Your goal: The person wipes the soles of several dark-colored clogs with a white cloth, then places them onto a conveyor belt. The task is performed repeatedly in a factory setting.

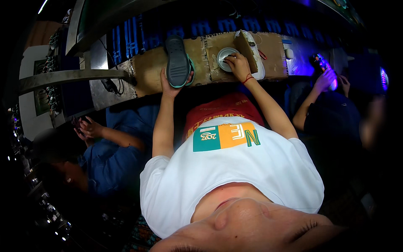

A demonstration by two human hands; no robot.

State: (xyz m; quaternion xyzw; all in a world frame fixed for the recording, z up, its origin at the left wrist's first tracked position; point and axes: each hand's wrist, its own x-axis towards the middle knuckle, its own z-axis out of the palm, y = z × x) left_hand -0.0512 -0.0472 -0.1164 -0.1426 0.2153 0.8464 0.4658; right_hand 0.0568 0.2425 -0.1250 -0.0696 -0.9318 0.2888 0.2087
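Observation:
A dark grey sandal point(178, 63) with a green strap edge is held in my left hand point(171, 86), its sole turned up toward me. My left fingers wrap round the near end of it, and its far end rests over the cardboard-covered bench. To the right, my right hand point(238, 65) reaches into a small round pale bowl point(222, 53). Its fingertips are bunched together at the bowl's inside; whatever they pinch is too small to make out. A red cord circles that wrist.
Cardboard point(147, 69) covers the bench top. An upright cardboard piece point(244, 48) stands right of the bowl, beside a white tray point(258, 67). A metal bar point(75, 77) crosses at the left. Co-workers sit on both sides; one at the right handles a brightly lit shoe point(331, 77).

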